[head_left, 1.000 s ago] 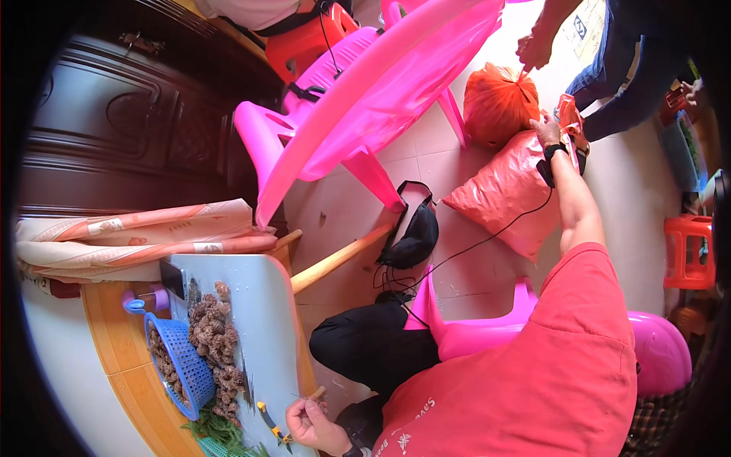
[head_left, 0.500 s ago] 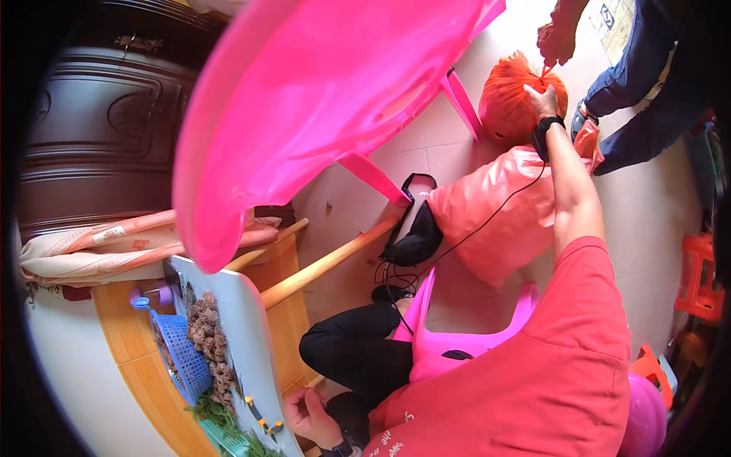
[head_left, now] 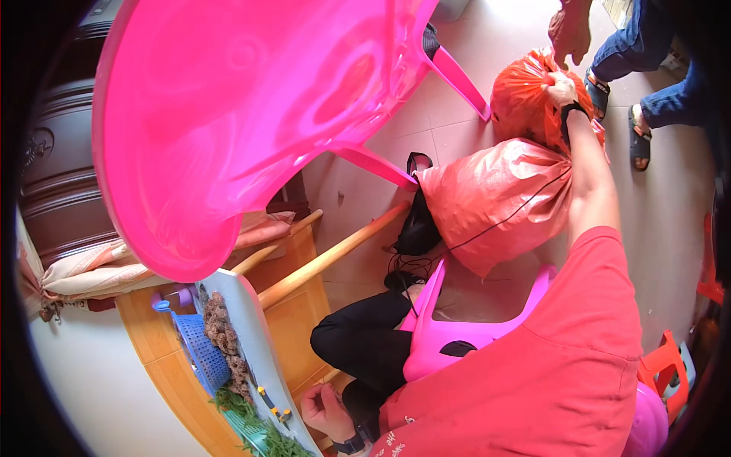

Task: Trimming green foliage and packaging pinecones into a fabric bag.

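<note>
My right hand (head_left: 561,89), arm stretched far out to the front right, is closed on the gathered top of a full red plastic bag (head_left: 525,103). Just above it hangs another person's hand (head_left: 569,34); whether it touches the bag is unclear. Nearer to me, a large pale red woven sack (head_left: 487,206) lies on the floor under my forearm. My left hand (head_left: 324,411) rests low beside the light blue tabletop (head_left: 259,343), fingers curled together, and what they may pinch is too small to make out. Yellow-and-black cutters (head_left: 274,404) lie on that tabletop.
A big pink plastic chair (head_left: 251,114) fills the upper left. The tabletop holds a blue basket (head_left: 202,354), pine cones (head_left: 221,327) and green sprigs (head_left: 285,442). A black bag (head_left: 419,225) and cords lie near the sack. The other person's sandalled feet (head_left: 641,141) stand at the right.
My right hand has gone from resting against the red bag to gripping its top. The other person's hand no longer pulls the bag's tie up, and their legs have shifted.
</note>
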The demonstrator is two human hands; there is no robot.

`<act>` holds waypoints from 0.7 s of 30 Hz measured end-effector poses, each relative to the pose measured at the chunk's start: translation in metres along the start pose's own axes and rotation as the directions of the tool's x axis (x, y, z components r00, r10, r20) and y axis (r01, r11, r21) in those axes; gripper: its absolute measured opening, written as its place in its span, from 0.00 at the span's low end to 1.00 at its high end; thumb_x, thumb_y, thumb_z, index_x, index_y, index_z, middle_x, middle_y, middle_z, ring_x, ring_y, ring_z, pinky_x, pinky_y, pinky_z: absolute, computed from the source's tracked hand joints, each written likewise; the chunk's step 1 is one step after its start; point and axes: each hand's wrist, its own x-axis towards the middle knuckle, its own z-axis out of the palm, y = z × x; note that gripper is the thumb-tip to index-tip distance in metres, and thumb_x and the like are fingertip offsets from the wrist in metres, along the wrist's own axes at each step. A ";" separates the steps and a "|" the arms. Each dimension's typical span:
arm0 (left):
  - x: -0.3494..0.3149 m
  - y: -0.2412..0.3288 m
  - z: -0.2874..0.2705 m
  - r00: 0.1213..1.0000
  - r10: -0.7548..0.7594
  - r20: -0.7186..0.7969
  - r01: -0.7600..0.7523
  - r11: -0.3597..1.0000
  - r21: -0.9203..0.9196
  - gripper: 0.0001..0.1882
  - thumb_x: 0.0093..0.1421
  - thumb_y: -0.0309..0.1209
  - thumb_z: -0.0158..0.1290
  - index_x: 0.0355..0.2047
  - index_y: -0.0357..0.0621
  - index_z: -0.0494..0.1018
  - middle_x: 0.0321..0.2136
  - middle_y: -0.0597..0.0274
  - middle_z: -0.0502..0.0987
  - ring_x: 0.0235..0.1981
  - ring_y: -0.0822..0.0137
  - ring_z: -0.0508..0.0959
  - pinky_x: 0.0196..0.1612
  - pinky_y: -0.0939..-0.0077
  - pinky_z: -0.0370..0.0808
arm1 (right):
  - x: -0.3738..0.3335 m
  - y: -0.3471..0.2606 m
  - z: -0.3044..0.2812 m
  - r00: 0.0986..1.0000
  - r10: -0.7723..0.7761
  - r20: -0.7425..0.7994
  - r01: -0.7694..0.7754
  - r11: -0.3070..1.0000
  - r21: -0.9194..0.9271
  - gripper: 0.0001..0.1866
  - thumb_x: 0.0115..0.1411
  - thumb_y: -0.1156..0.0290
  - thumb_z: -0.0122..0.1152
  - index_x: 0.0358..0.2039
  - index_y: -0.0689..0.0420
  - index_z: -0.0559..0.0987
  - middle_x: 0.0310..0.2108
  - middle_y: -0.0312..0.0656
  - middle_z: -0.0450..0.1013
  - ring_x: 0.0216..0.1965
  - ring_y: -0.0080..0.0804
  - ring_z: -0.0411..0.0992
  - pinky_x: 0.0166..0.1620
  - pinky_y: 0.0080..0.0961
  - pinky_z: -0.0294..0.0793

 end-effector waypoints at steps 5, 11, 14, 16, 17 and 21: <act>0.001 -0.002 0.004 0.998 0.004 0.055 -0.006 1.000 0.031 0.02 0.58 0.21 0.51 0.29 0.37 0.68 0.20 0.62 0.71 0.18 0.75 0.68 0.23 0.84 0.66 | -0.037 0.030 0.037 0.922 -0.164 0.350 0.138 0.985 0.099 0.12 0.57 0.64 0.53 0.32 0.59 0.79 0.45 0.49 0.72 0.48 0.46 0.70 0.52 0.38 0.68; 0.004 -0.007 0.005 0.996 -0.026 0.088 0.020 0.997 0.074 0.02 0.58 0.21 0.50 0.29 0.37 0.68 0.20 0.63 0.72 0.19 0.76 0.69 0.23 0.85 0.66 | 0.003 -0.001 0.008 0.859 -0.171 0.482 0.210 0.977 -0.027 0.16 0.62 0.60 0.47 0.32 0.57 0.80 0.38 0.50 0.75 0.43 0.48 0.72 0.47 0.40 0.70; 0.004 -0.010 0.014 0.993 -0.040 0.108 0.035 0.998 0.048 0.01 0.58 0.20 0.50 0.29 0.37 0.69 0.20 0.63 0.72 0.19 0.76 0.69 0.23 0.85 0.66 | 0.031 0.022 0.009 0.733 -0.391 0.556 0.423 0.903 0.077 0.21 0.64 0.57 0.42 0.28 0.60 0.77 0.28 0.53 0.74 0.36 0.51 0.73 0.42 0.43 0.71; 0.005 -0.011 0.018 0.987 -0.017 0.161 0.017 1.000 0.000 0.01 0.58 0.20 0.50 0.29 0.36 0.69 0.20 0.64 0.72 0.19 0.77 0.69 0.23 0.86 0.66 | 0.022 0.039 0.020 0.649 -0.441 0.620 0.554 0.832 0.011 0.24 0.64 0.53 0.42 0.29 0.60 0.78 0.30 0.54 0.74 0.37 0.51 0.73 0.42 0.42 0.71; 0.006 -0.011 0.019 0.987 -0.021 0.157 0.022 1.000 -0.007 0.01 0.58 0.20 0.50 0.29 0.36 0.69 0.20 0.64 0.72 0.19 0.77 0.69 0.23 0.86 0.66 | 0.019 0.041 0.022 0.562 -0.468 0.683 0.670 0.741 -0.044 0.27 0.63 0.49 0.42 0.29 0.60 0.79 0.32 0.54 0.75 0.38 0.50 0.73 0.42 0.42 0.71; 0.002 -0.007 0.011 0.993 -0.035 0.111 0.032 0.999 0.024 0.01 0.58 0.21 0.51 0.30 0.36 0.70 0.20 0.65 0.72 0.20 0.77 0.69 0.24 0.86 0.66 | -0.048 -0.001 -0.017 0.680 -0.199 0.706 0.246 0.969 0.037 0.27 0.62 0.48 0.44 0.30 0.60 0.79 0.33 0.56 0.74 0.39 0.52 0.72 0.42 0.45 0.71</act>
